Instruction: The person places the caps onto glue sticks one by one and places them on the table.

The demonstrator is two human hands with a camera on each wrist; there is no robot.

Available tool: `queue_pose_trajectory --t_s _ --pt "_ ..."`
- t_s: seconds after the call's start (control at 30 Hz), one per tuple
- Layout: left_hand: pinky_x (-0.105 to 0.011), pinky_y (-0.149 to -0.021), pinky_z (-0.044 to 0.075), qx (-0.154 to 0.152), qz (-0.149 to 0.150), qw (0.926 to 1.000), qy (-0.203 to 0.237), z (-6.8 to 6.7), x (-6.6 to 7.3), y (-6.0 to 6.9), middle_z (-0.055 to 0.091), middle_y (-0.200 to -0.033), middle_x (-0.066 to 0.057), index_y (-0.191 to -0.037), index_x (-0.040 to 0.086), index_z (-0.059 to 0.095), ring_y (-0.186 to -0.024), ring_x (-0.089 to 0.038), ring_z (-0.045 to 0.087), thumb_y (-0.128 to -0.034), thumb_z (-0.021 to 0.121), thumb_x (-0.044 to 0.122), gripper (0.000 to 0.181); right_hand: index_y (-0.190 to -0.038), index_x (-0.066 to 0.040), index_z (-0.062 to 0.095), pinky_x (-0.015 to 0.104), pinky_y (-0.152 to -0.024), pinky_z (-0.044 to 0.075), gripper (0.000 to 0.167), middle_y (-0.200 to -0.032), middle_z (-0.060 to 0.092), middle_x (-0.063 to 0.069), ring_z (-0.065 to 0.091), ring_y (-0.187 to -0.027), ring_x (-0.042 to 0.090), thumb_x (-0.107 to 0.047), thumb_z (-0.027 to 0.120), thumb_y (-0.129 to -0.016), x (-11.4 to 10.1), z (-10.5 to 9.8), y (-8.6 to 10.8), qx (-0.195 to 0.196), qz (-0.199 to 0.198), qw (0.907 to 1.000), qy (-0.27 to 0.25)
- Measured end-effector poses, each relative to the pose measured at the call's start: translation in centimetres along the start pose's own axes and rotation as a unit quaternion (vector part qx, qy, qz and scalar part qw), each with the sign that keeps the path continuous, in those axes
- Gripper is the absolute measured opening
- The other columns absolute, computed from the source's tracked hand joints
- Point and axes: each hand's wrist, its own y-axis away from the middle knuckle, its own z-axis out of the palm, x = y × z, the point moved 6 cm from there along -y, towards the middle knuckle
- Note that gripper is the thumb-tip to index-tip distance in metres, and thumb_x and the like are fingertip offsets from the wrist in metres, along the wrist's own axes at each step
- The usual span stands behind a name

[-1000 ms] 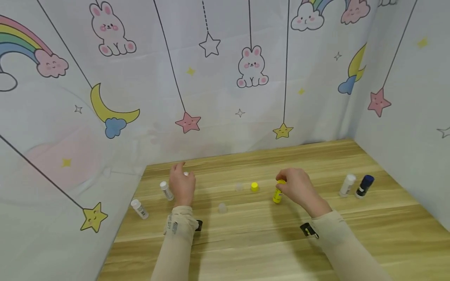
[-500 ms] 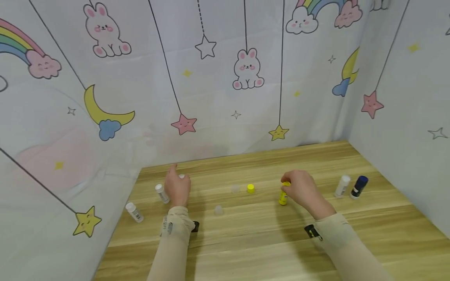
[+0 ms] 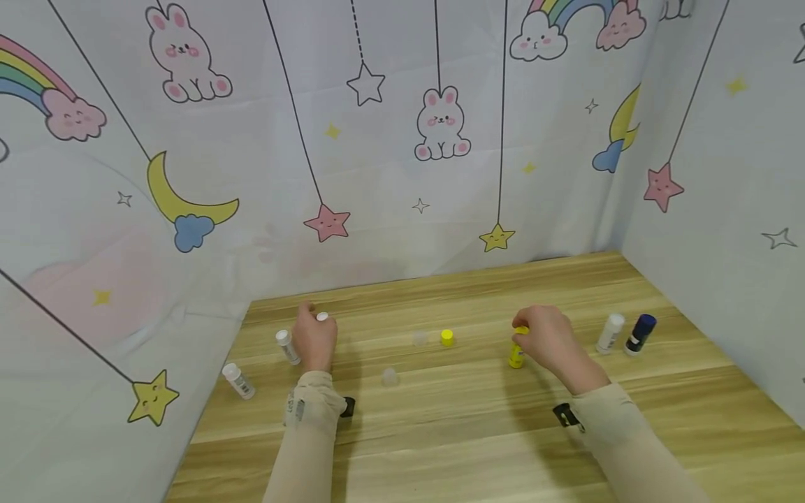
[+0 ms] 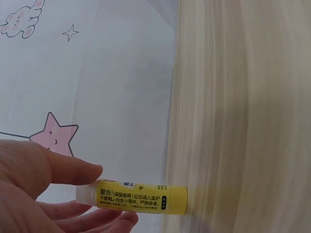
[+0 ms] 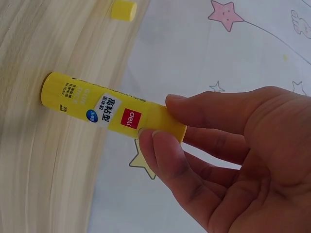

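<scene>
Hands: since the earlier head frames, the right hand point(image 3: 548, 342) has carried the right stick point(image 5: 97, 104) farther from the yellow cap point(image 3: 447, 337), and the left hand's point(image 3: 316, 342) raised finger has come down.
Right stick: pinched between thumb and fingertips near its top, probably to keep it upright (its label shows plainly below the grip).
Left stick point(image 4: 141, 196): thumb and fingers curl round its white end; how hard they press, I cannot tell. Its lower part is free, likely for steadiness.
Caps: yellow cap left of the right grip; near clear cap point(image 3: 390, 377) and far clear cap point(image 3: 420, 339) between the grips, perhaps within easy reach.
Sides: inner white stick point(image 3: 289, 349) just left of the left grip, outer white stick point(image 3: 240, 382) beyond; lone white stick point(image 3: 610, 334) right of the right grip, beside the navy stick point(image 3: 640, 335), seemingly leaving room.
Curtain point(image 3: 377, 161): beyond both grips.
</scene>
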Motion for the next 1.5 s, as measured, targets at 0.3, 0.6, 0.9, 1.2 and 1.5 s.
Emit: queue_pose_trajectory --t_s 0.3,0.6,0.9,1.2,1.5 --pt "-0.057 -0.082 0.048 0.002 0.023 0.9994 -0.025 -0.1 -0.2 0.4 0.068 -0.102 -0.028 -0.113 -0.008 0.063 -0.091 -0.048 0.063 -0.0873 0.059 0.001 0.027 -0.100 0.001 0.075 0.052 -0.081 0.054 0.017 -0.100 0.073 0.016 0.067 -0.094 0.035 -0.007 0.078 -0.085 1.0 -0.3 0.4 0.005 0.016 0.9998 0.006" --pt "-0.056 -0.082 0.049 -0.001 0.016 0.9994 -0.031 -0.1 -0.6 0.6 0.069 -0.100 -0.027 -0.111 -0.008 0.066 -0.092 -0.046 0.065 -0.0872 0.067 0.001 0.025 -0.103 0.005 0.074 0.052 -0.079 0.055 0.020 -0.102 0.072 0.021 0.067 -0.094 0.039 -0.006 0.076 -0.086 2.5 -1.3 0.9 0.012 0.027 0.9994 0.019" --pt "-0.054 -0.084 0.050 -0.020 -0.007 0.9992 -0.033 0.2 -1.8 0.6 0.069 -0.104 -0.026 -0.113 -0.008 0.067 -0.095 -0.043 0.065 -0.0861 0.071 0.001 0.028 -0.105 0.005 0.073 0.054 -0.077 0.054 0.021 -0.103 0.071 0.023 0.067 -0.094 0.042 -0.008 0.075 -0.088 4.2 -2.1 1.1 0.008 0.040 0.9989 0.023" --pt "-0.054 -0.085 0.050 -0.021 -0.010 0.9992 -0.034 0.2 -1.6 0.7 0.069 -0.106 -0.026 -0.116 -0.007 0.067 -0.096 -0.044 0.065 -0.0867 0.075 0.004 0.032 -0.108 0.008 0.071 0.054 -0.075 0.054 0.023 -0.107 0.069 0.027 0.066 -0.092 0.044 -0.005 0.073 -0.089 5.4 -2.9 1.5 0.011 0.049 0.9984 0.027" --pt "-0.053 -0.087 0.049 -0.030 -0.017 0.9990 -0.028 0.5 -1.3 0.8 0.069 -0.108 -0.024 -0.118 -0.004 0.067 -0.099 -0.042 0.064 -0.0874 0.075 0.008 0.033 -0.110 0.011 0.069 0.057 -0.075 0.053 0.027 -0.108 0.066 0.032 0.063 -0.094 0.048 -0.004 0.071 -0.089 6.7 -3.7 1.7 0.013 0.066 0.9969 0.040"
